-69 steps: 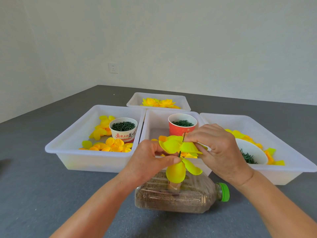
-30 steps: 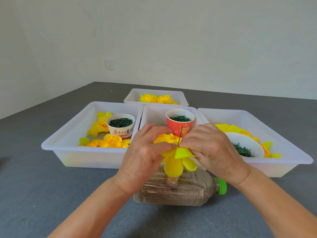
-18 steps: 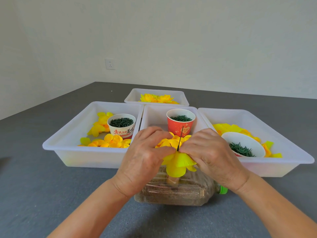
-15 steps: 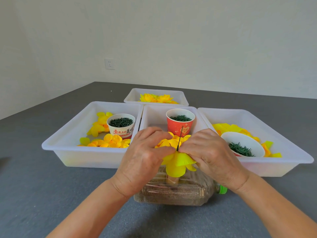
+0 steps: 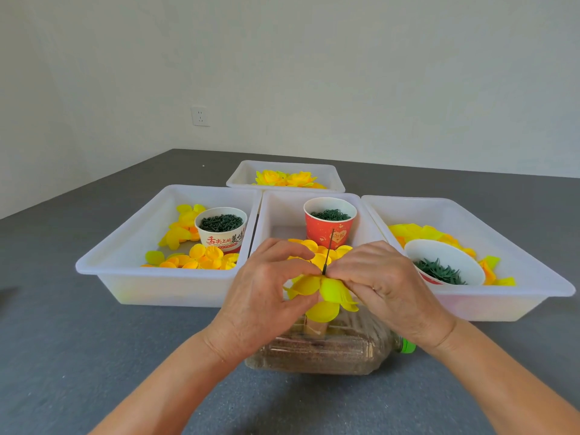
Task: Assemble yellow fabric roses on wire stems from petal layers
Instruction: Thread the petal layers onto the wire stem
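Both hands are closed on one flower at the middle of the view: the left hand (image 5: 266,290) pinches the yellow petal layers (image 5: 320,291) from the left, and the right hand (image 5: 381,282) pinches them from the right, close against the thin dark wire stem (image 5: 329,251), which rises upright between the fingertips. The petals are cupped downward around the wire, above a plastic bottle (image 5: 329,350) that lies on its side and appears to be filled with a grainy material; the wire is judged to be planted there, though its foot is hidden.

A few finished roses (image 5: 285,178) are seen in the far tray (image 5: 238,177), so part of the batch is judged done. Much is left: loose petals (image 5: 201,257) are piled in the left tray (image 5: 131,274), more lie in the right tray (image 5: 533,277), and the cups (image 5: 329,226) are well filled with small green parts. The rose in hand is taken as partway built, with further layers and a green part likely to be added.
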